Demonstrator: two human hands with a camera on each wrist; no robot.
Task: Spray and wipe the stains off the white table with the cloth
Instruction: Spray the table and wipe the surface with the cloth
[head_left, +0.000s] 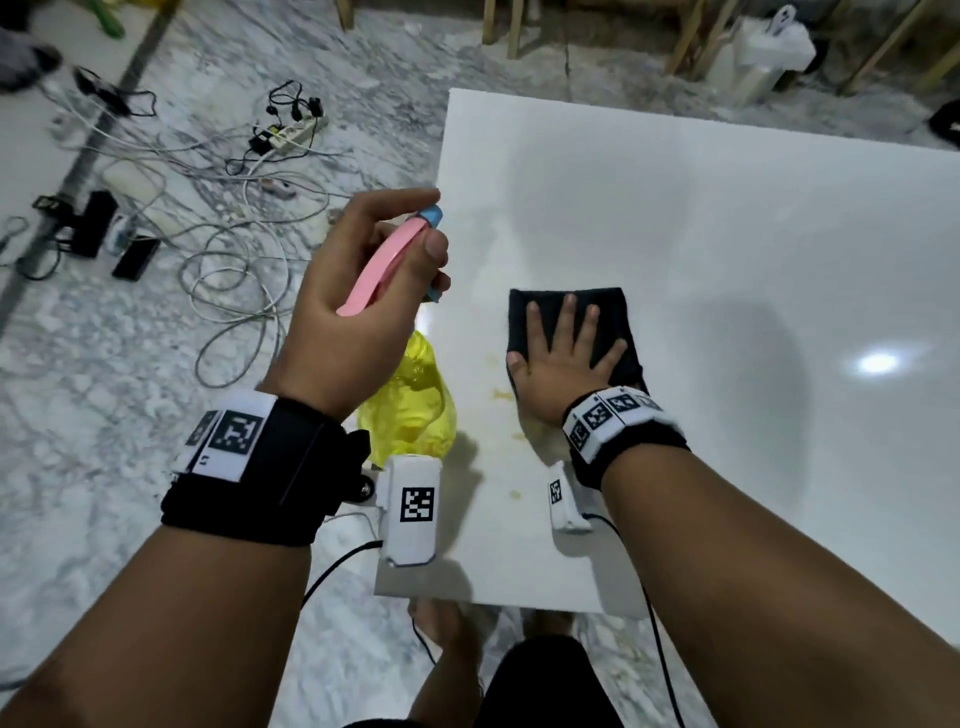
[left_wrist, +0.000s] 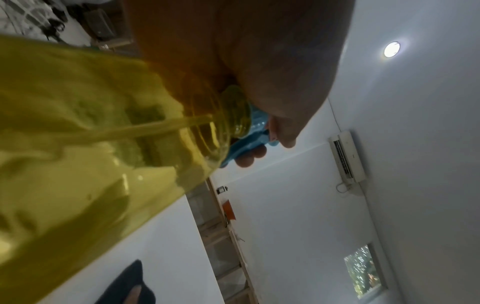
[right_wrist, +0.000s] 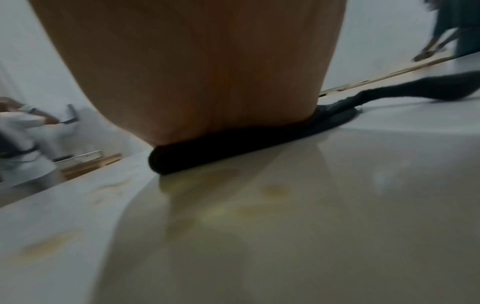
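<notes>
A white table (head_left: 701, 249) fills the right of the head view. Yellowish stains (head_left: 501, 395) mark it near its left front, beside the black cloth (head_left: 613, 306). My right hand (head_left: 563, 353) lies flat on the cloth with fingers spread, pressing it to the table. My left hand (head_left: 363, 291) grips the pink and blue head of a yellow spray bottle (head_left: 410, 410) held above the table's left edge. In the left wrist view the yellow spray bottle (left_wrist: 91, 144) fills the frame. The right wrist view shows the black cloth (right_wrist: 233, 148) under my palm and stains (right_wrist: 275, 190) close in front.
Cables and a power strip (head_left: 291, 132) lie on the marble floor left of the table. Wooden legs (head_left: 501, 23) stand beyond the far edge. My feet (head_left: 452, 629) are below the near edge. The table's right side carries a light reflection (head_left: 878, 362).
</notes>
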